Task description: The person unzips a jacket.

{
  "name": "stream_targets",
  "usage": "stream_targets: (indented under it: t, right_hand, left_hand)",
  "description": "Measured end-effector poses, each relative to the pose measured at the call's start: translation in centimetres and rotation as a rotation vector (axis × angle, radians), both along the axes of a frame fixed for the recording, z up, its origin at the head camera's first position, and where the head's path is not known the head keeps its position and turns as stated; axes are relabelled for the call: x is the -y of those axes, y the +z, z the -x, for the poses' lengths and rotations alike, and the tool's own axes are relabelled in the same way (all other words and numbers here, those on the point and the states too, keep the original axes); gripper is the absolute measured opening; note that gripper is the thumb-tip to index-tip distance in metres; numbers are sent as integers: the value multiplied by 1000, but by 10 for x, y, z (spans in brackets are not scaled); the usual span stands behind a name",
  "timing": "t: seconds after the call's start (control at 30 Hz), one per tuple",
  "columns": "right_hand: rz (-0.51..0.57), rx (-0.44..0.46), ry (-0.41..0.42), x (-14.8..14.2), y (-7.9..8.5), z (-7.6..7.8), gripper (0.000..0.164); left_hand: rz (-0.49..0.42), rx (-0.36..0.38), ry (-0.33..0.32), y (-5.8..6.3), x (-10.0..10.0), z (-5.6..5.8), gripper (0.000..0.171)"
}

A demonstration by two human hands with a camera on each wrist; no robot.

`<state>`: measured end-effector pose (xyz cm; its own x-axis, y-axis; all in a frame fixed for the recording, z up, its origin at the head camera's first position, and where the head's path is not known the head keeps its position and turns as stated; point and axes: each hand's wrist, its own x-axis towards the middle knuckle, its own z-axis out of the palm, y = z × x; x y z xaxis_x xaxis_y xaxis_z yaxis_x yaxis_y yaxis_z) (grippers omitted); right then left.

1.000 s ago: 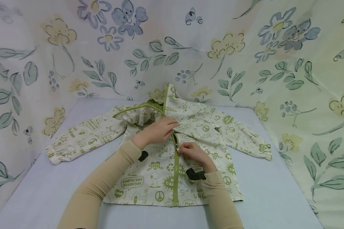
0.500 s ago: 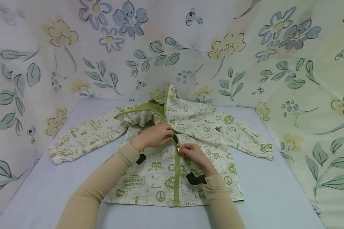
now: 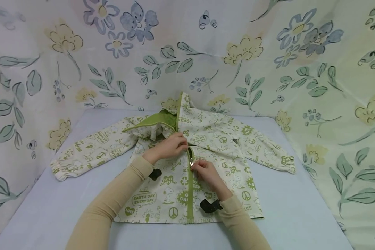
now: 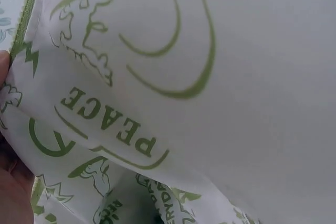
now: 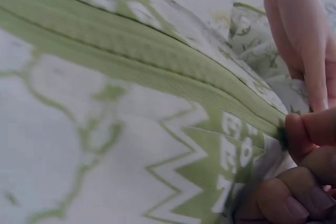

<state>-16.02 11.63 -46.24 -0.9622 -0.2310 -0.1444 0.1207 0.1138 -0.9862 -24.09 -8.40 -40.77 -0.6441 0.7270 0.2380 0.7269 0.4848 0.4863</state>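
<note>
A white hooded jacket [image 3: 150, 208] with a green print lies front up, its sleeves spread to both sides. The green zipper [image 3: 190, 194] runs down its middle, joined below and parted at the top. My right hand [image 3: 207, 175] pinches the metal zipper pull [image 3: 191, 163] just under the opening. My left hand [image 3: 170, 146] grips the jacket's front edge above the pull. In the left wrist view, fingers [image 4: 16, 198] hold the printed cloth from the left edge. The right wrist view has curled fingers [image 5: 283, 198] at the zipper, which hide the pull.
The jacket lies on a table with a pale cloth [image 3: 300, 211]. Behind it hangs a floral curtain [image 3: 187, 45], which also runs along the sides. The hood [image 3: 162, 119] is folded open near the back edge, showing its green lining.
My left hand has slid slightly left off the front panel and curled its fingers on the zipper edge. My right hand and the pull have shifted slightly downward.
</note>
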Motion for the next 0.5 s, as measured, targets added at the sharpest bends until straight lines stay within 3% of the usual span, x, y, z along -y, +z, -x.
stream_targets:
  t: [0.37, 0.5]
  right_hand:
    - [-2, 16, -1, 2, -1, -9, 18]
    - [5, 23, 27, 2, 6, -13, 19]
  left_hand:
    - [-29, -36, 37, 4, 0, 1, 11]
    - [-29, -31, 42, 5, 0, 0, 11]
